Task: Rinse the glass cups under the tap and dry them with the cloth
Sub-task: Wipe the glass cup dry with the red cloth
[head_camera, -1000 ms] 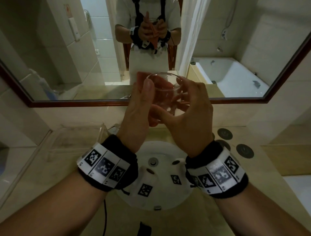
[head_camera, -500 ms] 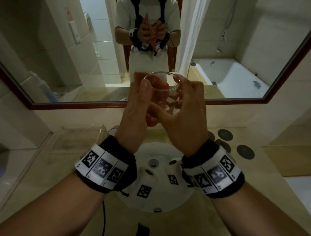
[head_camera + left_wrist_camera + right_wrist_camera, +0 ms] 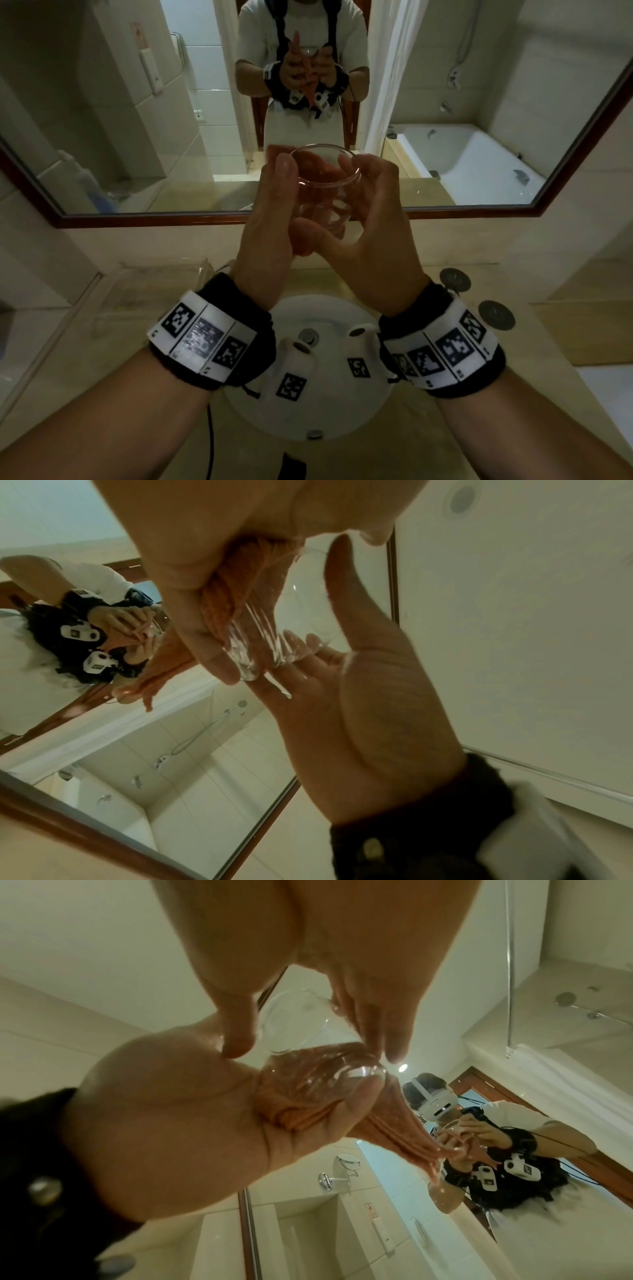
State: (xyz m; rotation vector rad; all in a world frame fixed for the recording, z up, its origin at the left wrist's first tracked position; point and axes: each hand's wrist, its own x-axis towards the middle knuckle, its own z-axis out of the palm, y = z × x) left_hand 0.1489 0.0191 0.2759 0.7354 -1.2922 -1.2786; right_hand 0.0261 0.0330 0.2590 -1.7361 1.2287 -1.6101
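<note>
I hold a clear glass cup upright in front of the mirror, above the sink. My left hand presses a folded orange cloth against the cup's side, with the thumb up by the rim. The cloth lies bunched in that palm and hangs down below it. My right hand grips the cup from the other side, thumb low near the base and fingers curled at the rim. The ribbed lower part of the glass rests against the right fingers.
A round white sink lies below my wrists, its drain in the middle. A clear plastic tray stands on the counter to the left. Dark round discs lie to the right. The wood-framed mirror hangs straight ahead.
Both hands stay raised with the cup between them. They have drifted slightly left, and the right fingers have shifted a little on the rim.
</note>
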